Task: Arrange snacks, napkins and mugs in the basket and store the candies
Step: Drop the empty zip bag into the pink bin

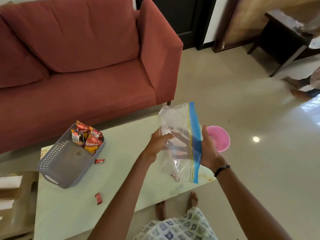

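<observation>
A pale green low table [121, 135] is seen, with a grey perforated basket [57, 163] set on its left part. A small red candy [100, 161] is laid just beside the basket's right edge, and another red candy [98, 198] is found nearer the viewer than the basket. A pink bowl [222, 141] is placed well to the right of the basket, at the table's far right corner.

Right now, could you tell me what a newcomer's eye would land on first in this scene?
First, the clear zip bag with its blue seal, held over the table's right end between the left hand and the right hand. Next, the grey basket at the table's left, with red snack packets at its far end. Behind it stands the red sofa.
</observation>
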Demonstrator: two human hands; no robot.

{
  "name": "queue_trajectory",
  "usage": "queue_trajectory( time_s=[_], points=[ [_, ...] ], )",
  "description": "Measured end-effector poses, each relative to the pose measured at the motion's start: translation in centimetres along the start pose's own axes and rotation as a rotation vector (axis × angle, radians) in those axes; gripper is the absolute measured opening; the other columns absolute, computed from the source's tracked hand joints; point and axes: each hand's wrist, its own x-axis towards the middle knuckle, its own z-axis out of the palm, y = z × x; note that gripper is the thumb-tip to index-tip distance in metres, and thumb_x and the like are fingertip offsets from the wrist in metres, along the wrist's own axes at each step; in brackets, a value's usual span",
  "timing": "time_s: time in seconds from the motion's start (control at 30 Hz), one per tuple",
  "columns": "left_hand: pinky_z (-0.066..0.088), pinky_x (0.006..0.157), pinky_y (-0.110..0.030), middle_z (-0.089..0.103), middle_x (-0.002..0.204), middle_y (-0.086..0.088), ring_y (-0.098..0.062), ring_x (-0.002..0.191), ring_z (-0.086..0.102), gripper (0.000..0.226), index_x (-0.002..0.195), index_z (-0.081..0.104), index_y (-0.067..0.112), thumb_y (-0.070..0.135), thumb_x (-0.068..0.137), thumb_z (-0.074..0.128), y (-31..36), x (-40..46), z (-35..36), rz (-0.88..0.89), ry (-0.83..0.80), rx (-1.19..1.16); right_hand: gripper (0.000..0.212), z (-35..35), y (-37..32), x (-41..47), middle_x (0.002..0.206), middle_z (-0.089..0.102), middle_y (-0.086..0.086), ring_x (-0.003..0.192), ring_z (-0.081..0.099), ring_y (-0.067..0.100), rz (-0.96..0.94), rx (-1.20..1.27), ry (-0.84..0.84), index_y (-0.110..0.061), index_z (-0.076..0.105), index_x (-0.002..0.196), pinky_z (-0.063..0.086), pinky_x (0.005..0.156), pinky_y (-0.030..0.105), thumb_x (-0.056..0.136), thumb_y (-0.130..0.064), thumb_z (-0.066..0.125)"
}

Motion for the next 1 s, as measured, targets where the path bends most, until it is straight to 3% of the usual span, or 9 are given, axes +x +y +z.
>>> queue_trajectory(
  time_s=[0.1,0.2,0.37,0.47,0.57,0.73,0.87,0.93,1.0],
  points=[
    [0.049,0.049,-0.019,0.064,0.096,0.001,-0.007,0.062,0.062,0.03,0.116,0.053,0.025,0.01,0.09,0.052,-0.4,1.4,1.2,-0.015,-0.079,0.011,0.046,-1.8,-1.0,-0.4,0.141,0.051,-0.003,0.12,0.054,0.042,-0.083,-0.252,0.012,-0.032,0.035,0.141,0.047,0.096,0.057,0.098,-0.017,0.045],
    [0.05,0.051,-0.02,0.065,0.105,0.002,-0.01,0.072,0.064,0.028,0.115,0.052,0.027,0.012,0.092,0.05,-0.8,3.1,2.7,-0.031,-0.145,0.027,0.039,-3.8,-2.7,-0.3,0.106,0.073,0.001,0.088,0.072,0.025,-0.177,-0.357,0.229,-0.02,0.059,0.116,0.06,0.075,0.037,0.091,0.008,0.047],
    [0.055,0.06,-0.026,0.063,0.11,-0.003,-0.019,0.07,0.068,0.033,0.119,0.056,0.021,0.029,0.093,0.036,-2.4,6.6,6.0,-0.204,-0.185,-0.276,0.071,-10.4,-6.5,0.5,0.075,0.075,-0.007,0.074,0.071,0.006,-0.294,-0.537,0.413,-0.023,0.078,0.077,0.055,0.064,0.019,0.088,0.023,0.025],
    [0.057,0.078,-0.041,0.065,0.118,-0.009,-0.032,0.086,0.07,0.048,0.117,0.059,0.02,0.051,0.09,0.035,-3.8,9.2,8.1,-0.332,-0.224,-0.497,0.062,-14.2,-9.4,0.2,0.076,0.072,-0.015,0.077,0.067,-0.002,-0.328,-0.851,0.388,-0.019,0.077,0.07,0.052,0.072,0.018,0.079,0.024,0.033],
    [0.053,0.086,-0.052,0.064,0.125,-0.012,-0.04,0.107,0.064,0.072,0.125,0.056,0.026,0.077,0.077,0.04,-5.4,12.1,11.4,-0.431,-0.278,-0.356,0.048,-16.8,-12.4,0.7,0.081,0.065,-0.011,0.075,0.061,-0.014,-0.339,-1.327,0.293,-0.001,0.072,0.075,0.046,0.074,0.008,0.064,0.025,0.033],
    [0.054,0.085,-0.054,0.056,0.122,-0.015,-0.04,0.098,0.065,0.062,0.127,0.051,0.019,0.045,0.075,0.068,-7.6,16.7,16.6,-0.539,-0.317,-0.307,0.035,-22.5,-14.4,2.1,0.093,0.07,0.01,0.086,0.064,0.024,-0.27,-1.878,0.088,0.0,0.07,0.076,0.051,0.081,0.035,0.069,0.021,0.044],
    [0.06,0.069,-0.038,0.051,0.117,-0.008,-0.024,0.091,0.062,0.055,0.133,0.032,0.023,0.009,0.086,0.056,-10.3,20.1,20.0,-0.49,-0.119,-0.199,0.052,-27.1,-13.9,1.8,0.109,0.067,0.005,0.103,0.06,0.021,-0.307,-1.655,0.279,-0.011,0.071,0.098,0.047,0.094,0.032,0.073,0.022,0.039],
    [0.058,0.063,-0.03,0.052,0.112,-0.005,-0.017,0.087,0.059,0.056,0.135,0.03,0.023,0.002,0.088,0.052,-11.8,21.9,21.2,-0.447,-0.022,-0.165,0.053,-29.1,-14.0,1.2,0.115,0.063,0.0,0.105,0.059,0.016,-0.205,-1.205,0.461,-0.019,0.062,0.115,0.049,0.091,0.032,0.081,0.016,0.039],
    [0.056,0.06,-0.025,0.053,0.109,-0.003,-0.012,0.081,0.058,0.055,0.134,0.032,0.021,-0.002,0.087,0.05,-13.0,23.5,22.0,-0.407,0.088,-0.192,0.029,-31.0,-13.6,0.5,0.113,0.063,-0.005,0.096,0.064,0.007,-0.109,-0.718,0.495,-0.028,0.055,0.119,0.055,0.081,0.027,0.096,-0.012,0.046]
  ],
)
